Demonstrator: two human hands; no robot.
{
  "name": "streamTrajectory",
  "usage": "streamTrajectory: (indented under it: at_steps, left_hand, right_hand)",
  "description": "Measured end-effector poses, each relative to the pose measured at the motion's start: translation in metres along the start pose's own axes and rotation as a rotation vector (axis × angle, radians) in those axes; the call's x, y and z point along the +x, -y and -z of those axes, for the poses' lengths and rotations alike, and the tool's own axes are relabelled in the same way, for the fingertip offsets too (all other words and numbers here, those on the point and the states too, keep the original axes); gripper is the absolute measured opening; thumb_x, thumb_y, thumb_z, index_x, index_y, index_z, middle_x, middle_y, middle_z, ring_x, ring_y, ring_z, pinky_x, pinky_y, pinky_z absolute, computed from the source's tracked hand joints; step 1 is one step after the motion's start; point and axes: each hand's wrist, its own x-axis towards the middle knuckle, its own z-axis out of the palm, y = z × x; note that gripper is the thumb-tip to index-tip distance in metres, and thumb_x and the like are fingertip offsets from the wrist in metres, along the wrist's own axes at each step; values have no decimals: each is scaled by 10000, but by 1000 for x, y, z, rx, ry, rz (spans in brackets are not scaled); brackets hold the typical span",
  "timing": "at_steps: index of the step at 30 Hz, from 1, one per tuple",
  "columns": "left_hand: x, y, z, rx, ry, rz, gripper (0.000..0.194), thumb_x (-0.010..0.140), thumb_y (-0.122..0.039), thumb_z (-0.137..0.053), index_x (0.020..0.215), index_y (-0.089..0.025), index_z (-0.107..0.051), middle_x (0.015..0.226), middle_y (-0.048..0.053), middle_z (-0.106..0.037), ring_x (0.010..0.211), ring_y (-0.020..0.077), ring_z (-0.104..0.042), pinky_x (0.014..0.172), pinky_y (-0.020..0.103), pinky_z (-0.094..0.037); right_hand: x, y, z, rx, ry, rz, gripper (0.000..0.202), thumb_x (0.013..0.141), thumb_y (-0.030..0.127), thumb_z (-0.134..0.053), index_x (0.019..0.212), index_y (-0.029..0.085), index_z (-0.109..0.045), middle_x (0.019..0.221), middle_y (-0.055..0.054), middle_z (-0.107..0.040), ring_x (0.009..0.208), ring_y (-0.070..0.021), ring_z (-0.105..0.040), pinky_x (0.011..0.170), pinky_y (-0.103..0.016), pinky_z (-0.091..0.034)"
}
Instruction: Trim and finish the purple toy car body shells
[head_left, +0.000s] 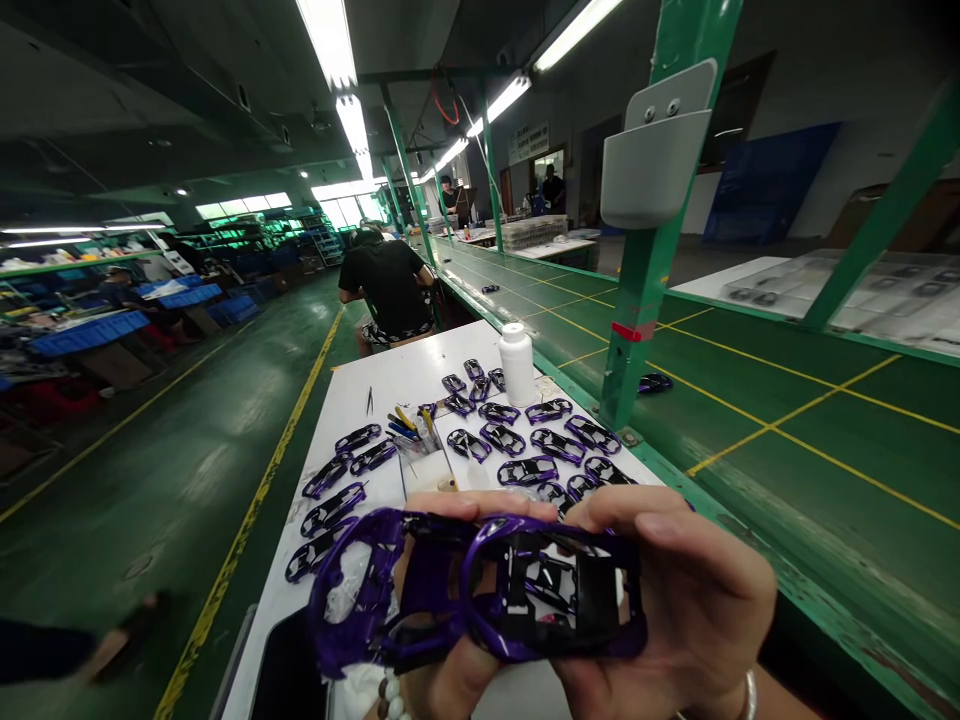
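- From my distant place I saw a purple toy car body shell (435, 590), raised close to the camera, above the near end of the white worktop (420, 365).
- The left hand (459, 682) was grasping the middle part of it: the thumb stood at the lower edge, other fingers showed along the upper edge.
- The right hand (697, 590) was grasping the right end, with its fingers bent around the corner.
- I could not tell surely whether this was one shell or two overlapping.
- The step in hand, in my judgement, was the handling of the shell with both hands, its openings facing the camera.
- The next move, I thought, called for even and light pressure, and for both hands moving together, because the thin pillars seemed easy to bend.
- On the left part of the worktop lay similar shells (330, 508); on the right part there was a bigger group of shells (527, 471), near a white bottle (516, 366).
- Between these groups I saw hand tools (409, 425) with blue and yellow handles, and tweezers (370, 401) farther away.
- Beyond the worktop sat a co-worker (386, 285) in a black shirt, with the back towards me.
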Motion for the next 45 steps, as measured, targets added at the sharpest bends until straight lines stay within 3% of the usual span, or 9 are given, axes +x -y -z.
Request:
streamTrajectory:
  at_steps: [5, 15, 18, 22, 25, 28, 35, 41, 45]
  left_hand:
    - [6, 8, 18, -48, 258, -87, 387, 894, -379, -732, 1257, -282, -636, 1174, 41, -752, 1083, 278, -746, 946, 376, -645]
    - [6, 5, 18, -80, 231, -18, 365, 870, -354, -773, 1214, -301, -663, 1164, 17, -759, 1072, 256, -756, 964, 339, -632]
    - [8, 6, 17, -45, 160, 17, 320, 877, -356, -771, 1184, -298, -702, 1148, 25, -775, 1024, 247, -771, 926, 329, -642]
    - [10, 10, 16, 20, 9, 52, 291, 853, -362, -793, 1135, -306, -750, 1139, -8, -779, 953, 168, -755, 832, 213, -629]
    - [11, 13, 16, 79, -71, 70, 229, 857, -377, -793, 1078, -321, -771, 1139, -33, -772, 1011, 155, -721, 873, 195, -595]
    - [10, 14, 18, 130, -102, 113, 230, 862, -371, -797, 1085, -322, -774, 1106, -27, -781, 1074, 186, -710, 959, 244, -566]
    - [8, 13, 20, 171, -154, 184, 254, 860, -366, -807, 1107, -318, -773, 1035, -39, -789, 983, 167, -731, 925, 233, -569]
    - [5, 13, 20, 186, -127, 162, 232, 903, -345, -766, 1135, -332, -759, 1062, -48, -785, 993, 147, -732, 891, 195, -576]
    - [7, 11, 17, 228, -62, 119, 265, 870, -346, -796, 1129, -297, -761, 1065, -5, -779, 992, 186, -736, 914, 249, -585]
  right_hand:
    - [7, -4, 0, -37, 21, 171, 746, 797, 262, -792, 1447, 139, -447, 994, -110, -542, 841, -247, -564, 569, -342, -580]
    - [5, -6, 7, -28, 102, 174, 861, 705, 166, -789, 1477, 127, -411, 1049, -110, -545, 910, -257, -564, 682, -365, -576]
    - [1, -6, 9, 11, 152, 75, 861, 687, 129, -760, 1468, 164, -399, 1089, -98, -521, 940, -250, -561, 731, -368, -586]
    - [-3, -4, 10, 107, 257, -297, 763, 762, 129, -740, 1420, 252, -374, 1129, -75, -510, 861, -199, -614, 672, -309, -593]
    - [-2, -3, 11, 150, 299, -458, 689, 805, 190, -766, 1369, 316, -391, 1127, -51, -515, 864, -195, -663, 667, -283, -610]
    - [-1, -2, 13, 180, 298, -534, 646, 815, 214, -779, 1330, 356, -415, 1124, -32, -511, 851, -179, -669, 632, -247, -605]
    - [-1, 0, 14, 196, 296, -692, 624, 817, 230, -791, 1303, 385, -431, 1130, -3, -520, 813, -141, -653, 654, -228, -600]
    - [1, -1, 16, 199, 308, -705, 616, 815, 206, -786, 1294, 376, -437, 1133, 2, -508, 789, -123, -656, 620, -205, -589]
    - [2, 0, 15, 160, 282, -656, 610, 807, 194, -784, 1290, 362, -452, 1111, 0, -525, 796, -133, -661, 656, -223, -604]
